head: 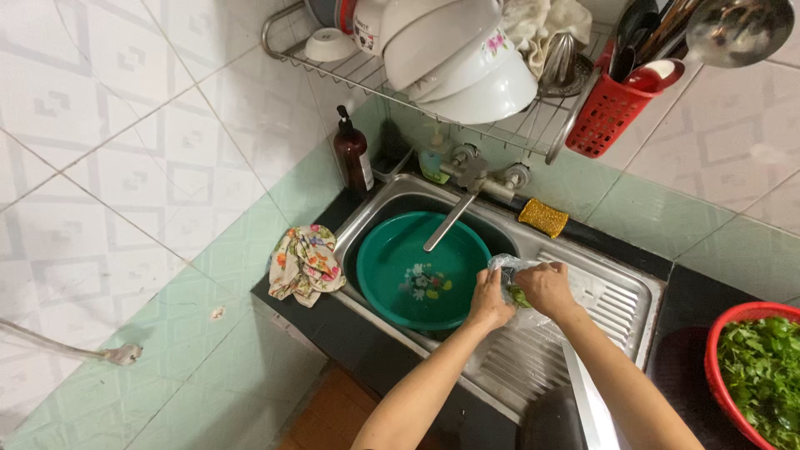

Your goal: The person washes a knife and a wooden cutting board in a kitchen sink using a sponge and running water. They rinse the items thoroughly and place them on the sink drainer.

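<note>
Two hands: left hand (490, 302) and right hand (546, 286) meet over the steel drainboard (612, 310), just right of the green basin (421, 271).
Step in hand: working at a clear plastic bag (510, 275) with something green inside; I judge it is being opened or emptied.
Doing it well: keep the bag's mouth turned towards the basin, grip the film near its edge so it does not tear, and hold it low over the metal.
Fingers: both sets curl inward and pinch the film; exactly which fingertips grip is hard to tell from above.
Bag: thin, crumpled, see-through, bunched between the hands; the green inside may be leaves.
Basin: sits in the sink under the tap spout (450, 221), flower print on its bottom.
Nearby: red basket of greens (754, 371) at right, well apart; floral cloth (306, 262) beside the sink's left rim.
</note>
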